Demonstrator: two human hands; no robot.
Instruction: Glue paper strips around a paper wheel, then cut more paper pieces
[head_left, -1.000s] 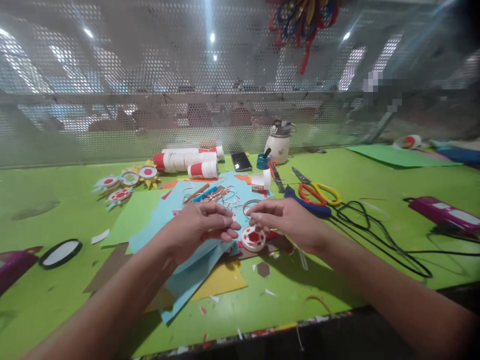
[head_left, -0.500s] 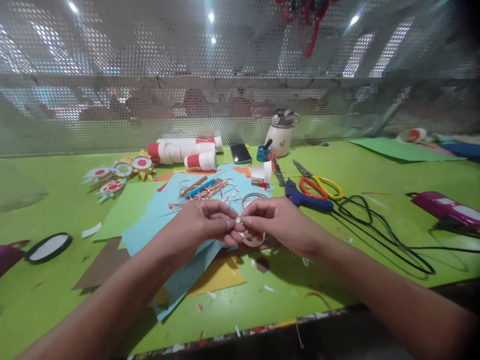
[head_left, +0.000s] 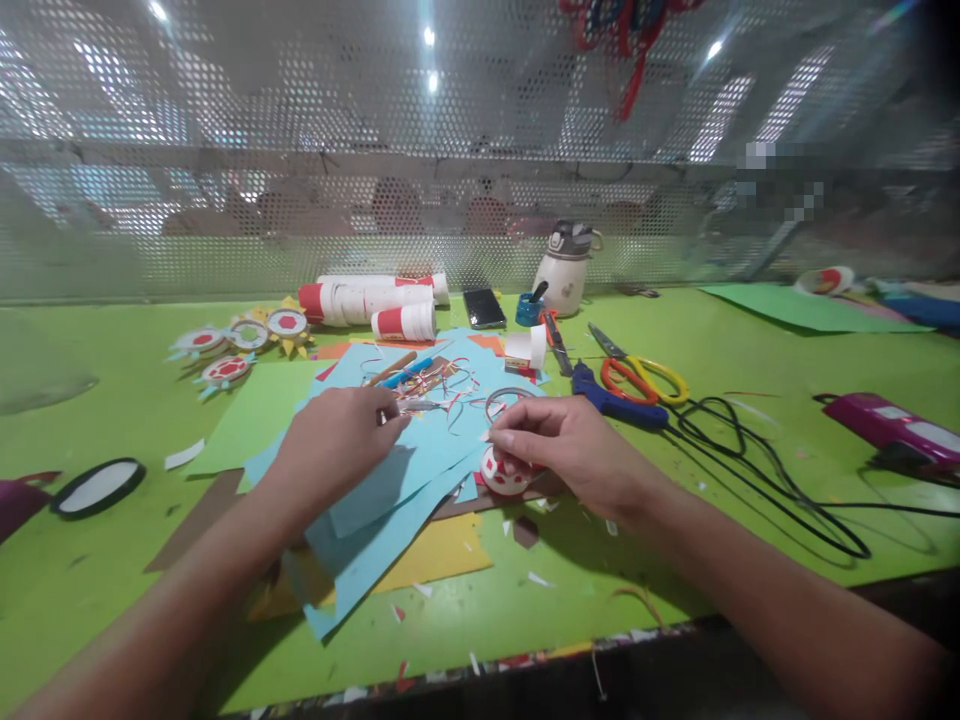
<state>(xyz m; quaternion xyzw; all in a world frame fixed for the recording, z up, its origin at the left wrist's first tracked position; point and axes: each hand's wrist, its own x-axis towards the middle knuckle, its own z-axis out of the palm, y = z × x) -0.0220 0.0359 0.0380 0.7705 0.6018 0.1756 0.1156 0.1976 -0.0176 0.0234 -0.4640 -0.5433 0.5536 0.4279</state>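
From my head camera, my left hand (head_left: 334,440) lies knuckles up on the overlapping sheets of smooth light blue paper (head_left: 390,480), its fingers curled down at a tangle of thin red and white paper strips (head_left: 439,385); whether they are pinched on a strip I cannot tell. My right hand (head_left: 566,445) hovers just beside it, thumb and forefinger pressed together on a small bit I cannot make out, directly over a round paper disc (head_left: 504,472) patterned in red and white patches, which sits at the near edge of the blue sheets. A flat yellow sheet (head_left: 442,550) pokes out beneath the blue ones, and small paper scraps are scattered on the matte green tabletop (head_left: 675,520).

Farther back lie white tubes with red bands (head_left: 375,300), a dark phone (head_left: 483,308), a squat white bottle (head_left: 564,272), and finished round paper medallions with pointed rims (head_left: 240,345). To my right are scissors with red and yellow loop handles (head_left: 637,372), a blue-handled tool (head_left: 615,400), a looping black cable (head_left: 757,470) and a glossy magenta device (head_left: 892,430). At far left lies an oval white piece with a black rim (head_left: 97,487)
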